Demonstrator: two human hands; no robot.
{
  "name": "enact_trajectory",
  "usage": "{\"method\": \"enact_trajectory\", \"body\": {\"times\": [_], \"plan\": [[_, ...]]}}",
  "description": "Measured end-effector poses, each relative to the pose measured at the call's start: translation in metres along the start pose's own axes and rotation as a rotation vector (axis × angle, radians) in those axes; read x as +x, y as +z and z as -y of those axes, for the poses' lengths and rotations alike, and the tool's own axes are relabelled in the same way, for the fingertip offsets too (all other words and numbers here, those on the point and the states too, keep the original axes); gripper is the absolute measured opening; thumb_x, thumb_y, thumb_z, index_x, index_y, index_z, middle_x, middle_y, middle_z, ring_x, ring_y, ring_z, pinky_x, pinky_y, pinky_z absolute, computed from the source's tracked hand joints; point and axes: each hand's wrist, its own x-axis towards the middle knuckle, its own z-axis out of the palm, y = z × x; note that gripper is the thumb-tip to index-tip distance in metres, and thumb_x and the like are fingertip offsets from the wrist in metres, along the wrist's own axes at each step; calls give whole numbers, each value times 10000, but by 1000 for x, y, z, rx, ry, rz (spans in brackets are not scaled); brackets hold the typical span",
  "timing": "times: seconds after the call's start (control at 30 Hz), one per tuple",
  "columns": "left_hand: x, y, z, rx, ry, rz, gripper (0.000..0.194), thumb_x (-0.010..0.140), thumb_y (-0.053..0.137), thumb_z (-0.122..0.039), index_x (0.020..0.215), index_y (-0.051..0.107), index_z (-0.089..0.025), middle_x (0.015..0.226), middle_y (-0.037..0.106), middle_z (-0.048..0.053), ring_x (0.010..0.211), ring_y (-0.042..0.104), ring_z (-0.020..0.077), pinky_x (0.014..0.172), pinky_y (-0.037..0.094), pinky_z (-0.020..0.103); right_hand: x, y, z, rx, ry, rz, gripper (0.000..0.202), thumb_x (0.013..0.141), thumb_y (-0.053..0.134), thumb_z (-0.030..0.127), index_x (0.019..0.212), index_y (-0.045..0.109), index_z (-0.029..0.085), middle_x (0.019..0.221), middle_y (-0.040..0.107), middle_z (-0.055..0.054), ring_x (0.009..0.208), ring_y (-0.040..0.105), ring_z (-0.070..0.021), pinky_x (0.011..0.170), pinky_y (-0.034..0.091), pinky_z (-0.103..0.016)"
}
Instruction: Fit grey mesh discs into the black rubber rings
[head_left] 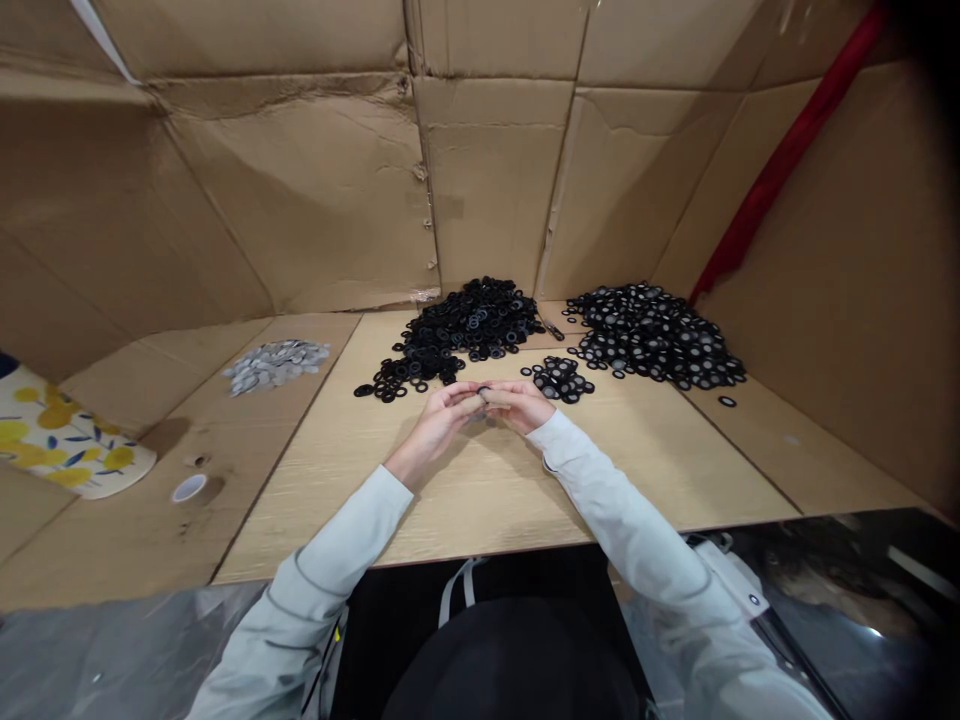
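Observation:
Above the middle of the board, my left hand (439, 418) and my right hand (525, 405) meet, with thumbs and fingertips pinched on a small black ring (484, 393). The fingers cover most of it, so I cannot tell whether a disc sits inside. Something greyish shows just below the fingertips, too small to make out. Behind my hands rises a heap of black rings (480, 318). Close beyond my right hand lies a small pile of black rings with grey centres (559, 380). Flat grey discs (277, 366) are heaped to the left.
A larger heap of grey-centred rings (652, 335) lies at the back right. Between the heaps is a small slim tool (553, 330). A roll of tape (189, 488) and a flower-patterned cylinder (75, 435) stand left. Cardboard walls (495, 180) enclose the back and sides.

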Motion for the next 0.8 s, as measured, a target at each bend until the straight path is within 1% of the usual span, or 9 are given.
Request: {"method": "enact_trajectory", "body": {"times": [0.07,0.17,0.27,0.43,0.53,0.63,0.7,0.8], "plan": [[1,0,2,-3,19,3,264,572,745,-172,815,645,-145,841,666,40,747,606,128,751,446,270,-1,0,2,12,16,9,323,452,779,362,684,692,154,755,666,-48,646,585,-125,596,452,-256],[1,-1,3,4,30,13,248,598,733,-185,824,639,-149,851,658,36,754,601,122,743,437,260,-2,-2,3,5,8,3,297,441,784,355,647,697,160,856,673,-64,662,592,-124,582,455,-245],[1,-1,3,22,28,-5,244,598,733,-181,816,631,-144,829,651,32,736,597,120,749,431,269,0,-3,2,-44,-18,-11,291,421,788,352,618,699,158,933,664,-80,676,593,-130,562,454,-242],[0,2,3,73,45,-39,236,588,738,-164,795,625,-145,826,651,31,753,594,120,769,426,273,5,-6,-4,-217,-88,-114,270,443,770,367,584,694,149,894,662,-81,696,583,-145,548,444,-248],[-2,3,2,80,44,-13,239,585,736,-162,804,642,-146,841,662,41,742,601,127,758,439,283,6,-8,-3,-300,-135,-144,247,465,755,386,499,665,158,840,659,-74,767,586,-177,641,463,-289],[-4,2,0,67,15,24,321,572,737,-147,884,657,-154,877,678,64,766,619,159,760,452,314,6,-10,0,-366,-221,-183,229,481,746,380,446,641,180,761,653,-55,834,584,-197,787,444,-334],[-5,1,-1,78,-7,33,378,560,741,-144,929,661,-157,881,686,78,784,629,182,774,454,340,6,-11,0,-384,-257,-221,202,477,745,376,473,659,193,738,649,-42,829,589,-198,837,425,-354],[-4,1,-1,124,17,-10,341,551,752,-171,885,687,-145,896,692,96,795,636,199,803,450,359,8,-12,-3,-399,-273,-247,189,460,754,358,523,686,194,743,646,-40,809,594,-196,855,417,-369]]}}
